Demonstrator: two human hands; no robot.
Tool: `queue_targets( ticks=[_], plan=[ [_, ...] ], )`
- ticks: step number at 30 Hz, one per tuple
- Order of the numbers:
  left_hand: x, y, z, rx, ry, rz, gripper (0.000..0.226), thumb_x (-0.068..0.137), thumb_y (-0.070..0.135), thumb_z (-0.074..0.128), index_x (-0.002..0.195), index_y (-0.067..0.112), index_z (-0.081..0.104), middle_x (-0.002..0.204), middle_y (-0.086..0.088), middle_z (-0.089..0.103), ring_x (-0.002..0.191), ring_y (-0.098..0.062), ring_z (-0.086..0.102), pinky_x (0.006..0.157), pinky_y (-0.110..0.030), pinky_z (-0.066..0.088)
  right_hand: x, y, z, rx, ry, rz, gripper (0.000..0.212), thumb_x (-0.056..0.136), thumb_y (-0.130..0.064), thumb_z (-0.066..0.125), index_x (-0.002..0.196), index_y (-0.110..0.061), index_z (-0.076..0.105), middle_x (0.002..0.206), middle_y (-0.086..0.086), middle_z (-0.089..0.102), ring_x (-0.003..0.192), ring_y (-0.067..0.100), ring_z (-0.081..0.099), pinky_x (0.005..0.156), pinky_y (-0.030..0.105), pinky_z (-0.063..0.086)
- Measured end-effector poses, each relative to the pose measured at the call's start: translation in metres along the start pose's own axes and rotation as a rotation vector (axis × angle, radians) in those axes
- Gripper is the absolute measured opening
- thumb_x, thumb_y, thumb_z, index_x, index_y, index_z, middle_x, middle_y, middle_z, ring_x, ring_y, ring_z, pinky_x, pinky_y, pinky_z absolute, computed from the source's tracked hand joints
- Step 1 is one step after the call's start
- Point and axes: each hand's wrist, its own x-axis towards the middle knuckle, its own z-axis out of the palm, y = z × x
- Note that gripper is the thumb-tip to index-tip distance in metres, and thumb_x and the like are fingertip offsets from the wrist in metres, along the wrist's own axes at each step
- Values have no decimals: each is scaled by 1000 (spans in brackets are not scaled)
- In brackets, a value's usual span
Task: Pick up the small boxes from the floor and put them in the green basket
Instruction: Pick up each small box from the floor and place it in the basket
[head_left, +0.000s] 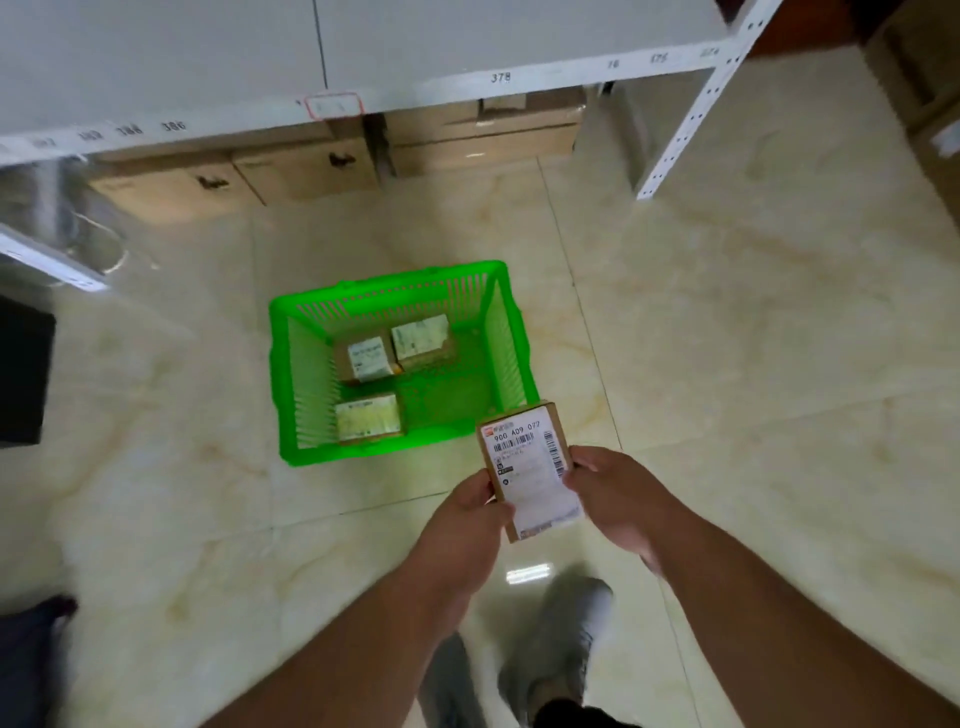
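Note:
A small brown box (527, 462) with a white shipping label is held in the air between both hands, just over the near right corner of the green basket (304, 374). My left hand (470, 514) grips its left edge and my right hand (615, 491) grips its right edge. The basket stands on the tiled floor and holds three small labelled boxes: one at the back right (422, 340), one at the back left (366, 358) and one at the front (368, 418).
A white metal shelf (363, 57) with numbered labels runs across the top, with large cardboard cartons (306, 166) under it. Its perforated leg (691, 119) stands to the right. A dark object (23, 369) sits at the left edge. My shoes (561, 639) are below the hands.

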Motion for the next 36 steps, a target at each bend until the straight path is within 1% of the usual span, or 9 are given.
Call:
queue_targets(
  ticks=[4,7,11,14,17,22,27,31,36],
  plan=[
    [29,37,-25,-82,53,27,53,90,3,47,111,44,72,116,19,75,115,-6,66,96,-31,47,45,-49,-5,-112,-4,-52,43,97,-17,42,136,-20,61,140,4,62,107,20,59,68,17,40],
    [54,68,-40,-120,71,25,55,88,8,47,97,55,73,111,25,75,111,-2,66,88,-27,46,87,-78,-10,-159,-20,-71,43,95,-15,44,134,-19,62,139,6,63,111,22,60,73,24,44],
    [87,94,-54,-221,136,-27,53,87,11,50,90,58,74,100,24,77,100,0,69,96,-32,47,141,-104,-13,-157,-76,-45,43,94,-17,44,133,-19,62,134,7,65,105,23,60,68,25,44],
    [113,100,-60,-320,179,-87,57,94,6,49,83,54,76,95,19,79,94,1,70,95,-32,46,181,-112,-8,-232,-136,-36,38,93,-18,44,126,-16,65,130,12,66,106,29,62,83,36,53],
    [143,97,-69,-409,187,-170,50,97,5,49,86,43,79,97,16,80,95,0,69,90,-37,47,220,-116,5,-335,-212,-44,37,95,-20,44,126,-16,64,131,12,66,109,30,63,92,40,54],
    [206,73,-93,-582,244,-301,30,97,8,48,112,20,71,105,6,79,107,-12,65,85,-38,47,284,-113,40,-520,-249,-74,34,93,-23,46,122,-18,64,124,10,69,98,26,63,75,30,49],
    [267,35,-121,-761,298,-371,27,95,-1,48,97,15,69,80,1,72,81,-15,59,83,-35,49,346,-110,90,-686,-257,-126,29,94,-22,46,117,-13,62,120,14,68,100,29,64,71,25,39],
    [309,7,-139,-894,355,-418,35,89,-11,42,104,9,66,83,-10,61,68,-17,49,67,-31,46,384,-100,132,-752,-254,-128,13,88,-14,50,97,-13,60,116,17,68,85,26,61,54,20,33],
    [343,-22,-151,-1000,323,-478,32,90,-11,38,100,8,63,77,-12,54,68,-21,44,63,-32,41,418,-74,167,-824,-257,-62,31,88,-17,51,116,-10,61,121,15,66,93,30,65,71,32,55]
  ],
)
